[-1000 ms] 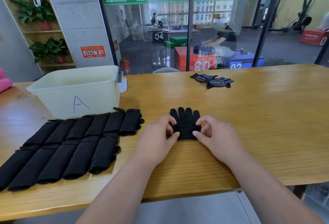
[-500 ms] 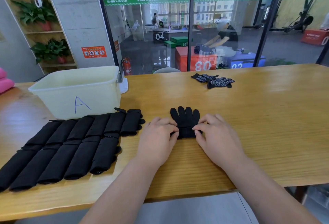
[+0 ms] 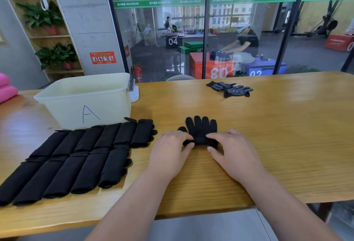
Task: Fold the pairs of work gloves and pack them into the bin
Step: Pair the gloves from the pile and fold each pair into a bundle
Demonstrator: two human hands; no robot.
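Bright daylight comes through the glass wall (image 3: 191,30) behind the desk (image 3: 287,145). Pale glare sheens the desk's far right part and left end. The left hand (image 3: 168,152) and right hand (image 3: 235,154) cast faint, soft shadows. Wide-angle distortion bows the desk's edges.

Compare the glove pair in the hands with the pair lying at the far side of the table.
The near pair shows plain black fabric; the far pair shows white grip dots. The near pair lies stacked and straight, its cuff end pinched by the left hand and right hand; the far pair lies loose, splayed and untouched. Both are black work gloves on the table, outside the bin.
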